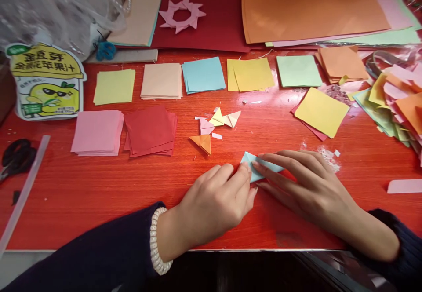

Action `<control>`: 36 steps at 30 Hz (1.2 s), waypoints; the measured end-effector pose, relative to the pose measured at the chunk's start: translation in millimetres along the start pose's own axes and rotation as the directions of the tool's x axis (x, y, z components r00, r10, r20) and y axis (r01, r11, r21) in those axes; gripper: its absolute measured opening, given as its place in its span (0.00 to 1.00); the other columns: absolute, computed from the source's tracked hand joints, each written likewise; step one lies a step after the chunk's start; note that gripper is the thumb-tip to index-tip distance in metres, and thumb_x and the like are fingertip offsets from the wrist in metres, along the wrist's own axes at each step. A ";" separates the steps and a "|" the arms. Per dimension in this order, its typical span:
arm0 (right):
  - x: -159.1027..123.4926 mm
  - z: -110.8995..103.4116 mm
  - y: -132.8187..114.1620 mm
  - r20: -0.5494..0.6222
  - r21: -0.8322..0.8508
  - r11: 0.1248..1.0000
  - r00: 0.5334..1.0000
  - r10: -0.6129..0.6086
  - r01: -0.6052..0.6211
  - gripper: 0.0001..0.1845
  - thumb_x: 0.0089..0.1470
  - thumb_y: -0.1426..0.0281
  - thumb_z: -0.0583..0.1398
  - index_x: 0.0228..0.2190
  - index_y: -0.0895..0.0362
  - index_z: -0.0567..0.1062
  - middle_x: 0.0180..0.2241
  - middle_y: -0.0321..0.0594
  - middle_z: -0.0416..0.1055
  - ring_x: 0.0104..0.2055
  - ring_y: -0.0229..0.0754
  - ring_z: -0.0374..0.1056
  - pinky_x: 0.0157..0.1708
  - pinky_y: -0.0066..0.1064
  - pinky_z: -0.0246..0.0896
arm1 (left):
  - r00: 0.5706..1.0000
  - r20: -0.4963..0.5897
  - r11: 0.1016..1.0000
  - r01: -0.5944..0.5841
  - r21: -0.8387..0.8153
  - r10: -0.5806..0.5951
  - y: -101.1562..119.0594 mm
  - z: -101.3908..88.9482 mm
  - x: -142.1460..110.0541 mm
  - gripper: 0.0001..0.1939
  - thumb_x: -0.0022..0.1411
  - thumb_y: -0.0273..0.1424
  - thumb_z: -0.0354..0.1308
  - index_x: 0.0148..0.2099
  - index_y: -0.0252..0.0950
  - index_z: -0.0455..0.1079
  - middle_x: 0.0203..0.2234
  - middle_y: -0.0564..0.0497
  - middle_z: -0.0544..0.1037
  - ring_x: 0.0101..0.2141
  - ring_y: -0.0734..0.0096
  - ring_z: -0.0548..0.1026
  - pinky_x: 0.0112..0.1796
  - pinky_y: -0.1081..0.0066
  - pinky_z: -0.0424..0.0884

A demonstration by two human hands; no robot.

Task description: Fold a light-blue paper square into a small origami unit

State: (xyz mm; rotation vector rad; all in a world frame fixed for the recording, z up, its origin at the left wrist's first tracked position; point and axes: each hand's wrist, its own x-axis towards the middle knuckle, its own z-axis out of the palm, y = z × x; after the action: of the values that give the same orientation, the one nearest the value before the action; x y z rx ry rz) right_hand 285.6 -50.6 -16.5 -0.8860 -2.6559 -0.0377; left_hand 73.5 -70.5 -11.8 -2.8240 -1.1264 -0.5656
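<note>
A folding step seems in hand: the left hand (217, 199) grips the left end of a part-folded blue paper (254, 176) on the surface (99, 186), while the right hand (313, 191), fingers apart, presses down on it. Next probably calls for a firm, straight crease.

A red table (108, 182) with fine, dark wood grain fills most of the view. Its surface is glossy, and pale light leaves soft, whitish patches of shine near the middle. A thin, light edge (263, 250) runs along the near side. Below lies deep shadow (204, 276), with a pale grey surface (13, 263) at the lower left.
</note>
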 end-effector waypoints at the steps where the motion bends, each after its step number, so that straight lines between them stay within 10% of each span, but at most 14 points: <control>1: -2.4 -0.9 -2.0 -0.008 -0.020 1.000 1.000 -0.020 0.020 0.18 0.50 0.71 0.61 0.44 0.62 0.71 0.45 0.47 0.70 0.46 0.47 0.65 0.42 0.40 0.61 | 1.000 0.004 1.000 -0.001 0.002 0.001 -0.4 -0.3 0.5 0.15 0.61 0.32 0.52 0.44 0.25 0.70 0.39 0.45 0.75 0.33 0.66 0.72 0.32 0.68 0.72; 12: -5.9 -8.0 -20.6 0.029 0.049 0.997 0.998 0.060 -0.062 0.17 0.51 0.75 0.59 0.45 0.62 0.70 0.45 0.43 0.71 0.52 0.53 0.63 0.54 0.53 0.51 | 0.989 -0.063 0.989 -0.127 0.080 0.133 1.8 3.5 -0.1 0.16 0.60 0.34 0.51 0.41 0.25 0.71 0.37 0.44 0.76 0.43 0.60 0.71 0.50 0.63 0.62; 22: -18.2 -6.7 -16.5 0.060 0.002 0.988 0.986 0.155 -0.156 0.21 0.52 0.76 0.57 0.48 0.51 0.68 0.49 0.35 0.68 0.55 0.52 0.59 0.57 0.62 0.32 | 0.973 -0.055 0.968 -0.216 0.130 0.225 -2.3 -12.9 -4.3 0.12 0.59 0.28 0.53 0.40 0.24 0.71 0.34 0.47 0.77 0.40 0.67 0.73 0.47 0.69 0.65; 36: -24.4 -14.2 -6.3 -0.045 -0.181 0.960 0.977 0.211 -0.215 0.18 0.50 0.75 0.59 0.44 0.55 0.71 0.47 0.42 0.70 0.50 0.51 0.65 0.54 0.56 0.49 | 0.983 0.024 0.969 -0.185 0.163 0.183 -0.7 -23.3 -44.4 0.16 0.56 0.26 0.54 0.47 0.24 0.68 0.42 0.44 0.75 0.45 0.63 0.71 0.46 0.65 0.68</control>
State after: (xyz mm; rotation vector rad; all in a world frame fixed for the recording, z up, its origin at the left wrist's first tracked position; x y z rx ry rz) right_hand 304.6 -71.6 -10.6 -1.2189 -2.5485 -0.2450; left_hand 36.1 -103.3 -5.7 -2.7499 -0.8552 -0.4253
